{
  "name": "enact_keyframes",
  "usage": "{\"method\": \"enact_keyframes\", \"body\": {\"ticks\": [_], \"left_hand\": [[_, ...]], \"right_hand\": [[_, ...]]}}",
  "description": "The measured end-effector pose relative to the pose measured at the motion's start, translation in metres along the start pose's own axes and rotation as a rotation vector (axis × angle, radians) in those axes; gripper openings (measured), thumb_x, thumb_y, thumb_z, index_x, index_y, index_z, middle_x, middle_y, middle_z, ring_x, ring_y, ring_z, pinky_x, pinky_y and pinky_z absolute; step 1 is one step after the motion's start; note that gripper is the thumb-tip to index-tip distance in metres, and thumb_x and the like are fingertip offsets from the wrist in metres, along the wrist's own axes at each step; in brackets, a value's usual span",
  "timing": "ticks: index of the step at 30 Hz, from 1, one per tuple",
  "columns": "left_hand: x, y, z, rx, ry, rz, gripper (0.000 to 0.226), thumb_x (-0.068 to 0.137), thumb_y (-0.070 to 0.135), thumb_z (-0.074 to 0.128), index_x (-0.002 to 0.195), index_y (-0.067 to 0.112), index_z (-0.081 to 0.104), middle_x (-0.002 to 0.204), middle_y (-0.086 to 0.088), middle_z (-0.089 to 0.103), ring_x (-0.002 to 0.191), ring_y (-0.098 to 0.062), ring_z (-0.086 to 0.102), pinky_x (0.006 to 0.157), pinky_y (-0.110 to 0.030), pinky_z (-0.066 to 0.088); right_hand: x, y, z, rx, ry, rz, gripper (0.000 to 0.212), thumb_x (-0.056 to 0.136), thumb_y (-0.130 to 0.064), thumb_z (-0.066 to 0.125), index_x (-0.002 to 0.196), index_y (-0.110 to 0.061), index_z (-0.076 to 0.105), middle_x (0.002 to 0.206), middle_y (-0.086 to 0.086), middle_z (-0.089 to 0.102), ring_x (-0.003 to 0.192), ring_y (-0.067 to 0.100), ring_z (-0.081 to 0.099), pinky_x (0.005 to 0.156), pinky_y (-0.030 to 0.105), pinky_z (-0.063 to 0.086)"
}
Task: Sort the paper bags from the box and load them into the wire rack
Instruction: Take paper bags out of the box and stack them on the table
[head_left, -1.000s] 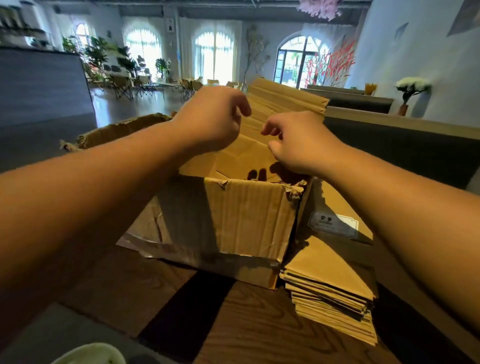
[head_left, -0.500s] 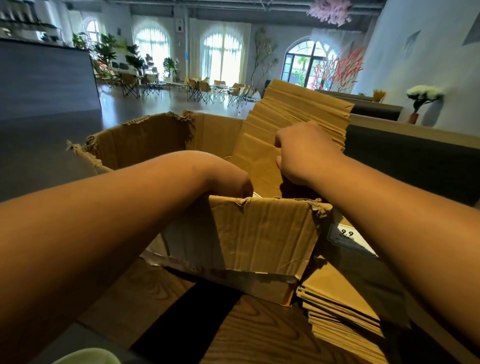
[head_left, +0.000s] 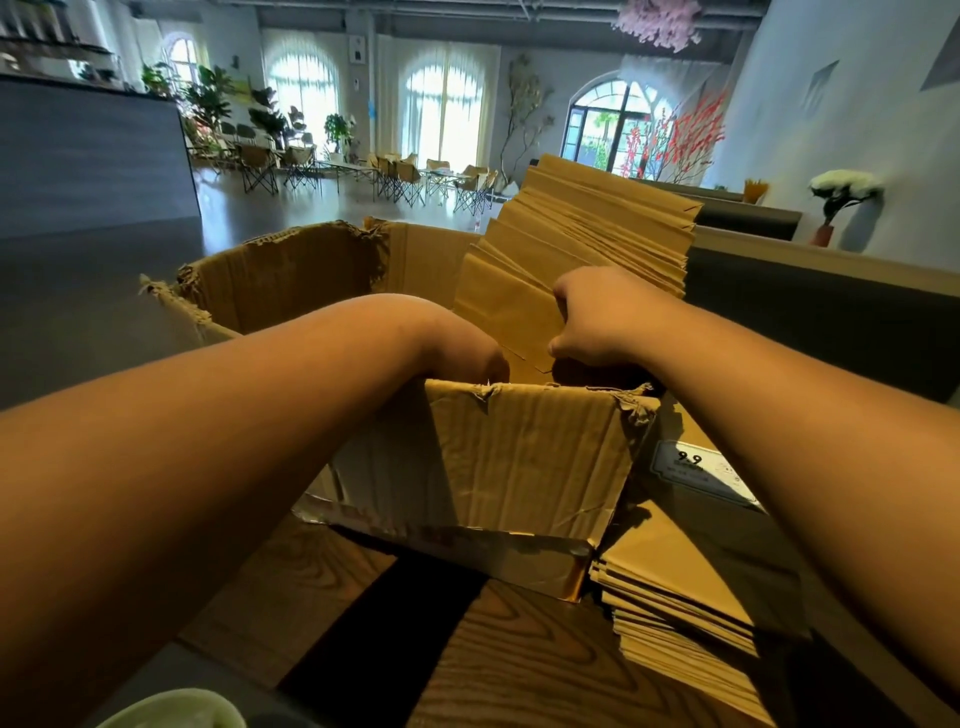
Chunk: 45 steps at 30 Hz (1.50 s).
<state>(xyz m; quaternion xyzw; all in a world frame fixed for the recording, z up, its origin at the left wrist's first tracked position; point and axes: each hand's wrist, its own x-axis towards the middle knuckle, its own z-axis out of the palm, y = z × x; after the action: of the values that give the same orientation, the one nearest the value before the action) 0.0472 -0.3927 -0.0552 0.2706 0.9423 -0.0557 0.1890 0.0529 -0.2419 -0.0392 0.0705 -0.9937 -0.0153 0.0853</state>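
Note:
A torn brown cardboard box (head_left: 524, 467) stands open on the wooden table. Inside it, a thick bundle of flat brown paper bags (head_left: 587, 239) leans up and away at the right. My right hand (head_left: 602, 317) grips the near edge of those bags, fingers curled over them. My left hand (head_left: 462, 343) reaches down inside the box behind its near wall, so its fingers are hidden. A second stack of flat paper bags (head_left: 691, 582) lies on the table to the right of the box. No wire rack is in view.
A white label marked 9.9 (head_left: 701, 470) lies on the stack beside the box. A pale green object (head_left: 171, 712) sits at the bottom left edge. A long bench back (head_left: 831, 312) runs along the right. Chairs and plants stand far behind.
Both hands were above the box a second ago. My left hand has since dropped inside the box, and my right hand has closed on the edge of the leaning bags.

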Motion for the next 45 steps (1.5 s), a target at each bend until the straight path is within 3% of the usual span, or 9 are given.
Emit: {"method": "enact_keyframes", "body": {"ticks": [5, 11, 16, 22, 28, 31, 36, 40, 45], "left_hand": [[-0.007, 0.001, 0.0, -0.075, 0.167, 0.031, 0.046, 0.099, 0.018, 0.061, 0.144, 0.019, 0.049, 0.139, -0.004, 0.057, 0.122, -0.019, 0.055, 0.091, -0.025, 0.039], [-0.022, -0.001, -0.011, -0.322, 0.58, 0.097, 0.031, 0.099, 0.024, 0.062, 0.13, 0.023, 0.062, 0.117, 0.003, 0.067, 0.079, 0.003, 0.055, 0.072, -0.019, 0.042], [-0.053, 0.023, -0.027, -0.649, 0.881, 0.138, 0.027, 0.098, 0.027, 0.063, 0.125, 0.023, 0.065, 0.103, 0.004, 0.069, 0.084, -0.012, 0.071, 0.057, -0.015, 0.051], [-0.064, 0.086, -0.011, -0.634, 0.923, 0.09, 0.021, 0.1, 0.038, 0.058, 0.104, 0.023, 0.072, 0.096, 0.003, 0.072, 0.079, -0.012, 0.071, 0.058, -0.024, 0.051], [-0.072, 0.147, 0.018, -0.847, 1.063, 0.064, 0.046, 0.102, 0.041, 0.049, 0.071, 0.015, 0.072, 0.069, -0.003, 0.073, 0.067, -0.022, 0.072, 0.074, -0.044, 0.06], [-0.081, 0.188, 0.035, -1.191, 1.122, 0.111, 0.035, 0.099, 0.04, 0.057, 0.083, 0.009, 0.062, 0.083, -0.008, 0.073, 0.072, -0.023, 0.075, 0.06, -0.038, 0.06], [-0.089, 0.247, 0.056, -1.893, 0.866, 0.249, 0.031, 0.095, 0.016, 0.062, 0.123, 0.009, 0.052, 0.103, -0.013, 0.071, 0.08, -0.023, 0.074, 0.06, -0.035, 0.06], [-0.105, 0.263, 0.071, -1.744, 0.981, 0.16, 0.023, 0.093, 0.007, 0.059, 0.108, 0.025, 0.057, 0.107, -0.007, 0.072, 0.096, -0.033, 0.072, 0.075, -0.055, 0.062], [-0.135, 0.264, 0.083, -1.543, 1.077, 0.127, 0.041, 0.084, 0.017, 0.079, 0.115, 0.026, 0.053, 0.112, 0.002, 0.067, 0.103, -0.019, 0.067, 0.087, -0.041, 0.059]], "right_hand": [[-0.003, 0.001, -0.002, 0.071, 0.125, -0.079, 0.028, 0.091, -0.013, 0.067, 0.115, -0.024, 0.061, 0.107, 0.002, 0.061, 0.094, 0.022, 0.058, 0.074, 0.034, 0.051], [-0.021, 0.011, -0.02, 0.326, 0.389, -0.066, 0.039, 0.093, -0.008, 0.063, 0.125, -0.03, 0.062, 0.112, -0.005, 0.061, 0.099, 0.018, 0.055, 0.077, 0.032, 0.044], [-0.048, 0.038, -0.052, 0.602, 0.614, 0.005, 0.035, 0.094, -0.003, 0.059, 0.122, -0.024, 0.065, 0.106, -0.007, 0.061, 0.097, 0.014, 0.054, 0.078, 0.024, 0.042], [-0.093, 0.08, -0.051, 1.136, 0.675, 0.238, 0.036, 0.083, 0.002, 0.064, 0.106, -0.026, 0.069, 0.102, -0.005, 0.072, 0.096, 0.018, 0.068, 0.081, 0.044, 0.061], [-0.161, 0.111, -0.025, 1.76, 0.609, 0.464, 0.034, 0.091, 0.005, 0.056, 0.107, -0.024, 0.065, 0.106, 0.008, 0.072, 0.093, 0.028, 0.072, 0.075, 0.055, 0.061], [-0.196, 0.121, -0.007, 1.947, 0.556, 0.593, 0.026, 0.094, 0.002, 0.056, 0.102, -0.022, 0.062, 0.106, 0.012, 0.07, 0.091, 0.031, 0.07, 0.072, 0.052, 0.061], [-0.253, 0.113, 0.019, 2.15, 0.483, 0.621, 0.031, 0.097, 0.004, 0.051, 0.123, -0.013, 0.058, 0.108, 0.015, 0.069, 0.083, 0.029, 0.07, 0.047, 0.041, 0.058], [-0.302, 0.111, 0.026, 2.187, 0.396, 0.568, 0.023, 0.097, 0.004, 0.051, 0.108, -0.015, 0.058, 0.111, 0.015, 0.067, 0.09, 0.03, 0.067, 0.062, 0.043, 0.057], [-0.337, 0.143, 0.023, 2.095, 0.571, 0.596, 0.047, 0.091, -0.004, 0.066, 0.133, -0.018, 0.05, 0.121, 0.013, 0.064, 0.104, 0.032, 0.067, 0.083, 0.05, 0.058]]}}
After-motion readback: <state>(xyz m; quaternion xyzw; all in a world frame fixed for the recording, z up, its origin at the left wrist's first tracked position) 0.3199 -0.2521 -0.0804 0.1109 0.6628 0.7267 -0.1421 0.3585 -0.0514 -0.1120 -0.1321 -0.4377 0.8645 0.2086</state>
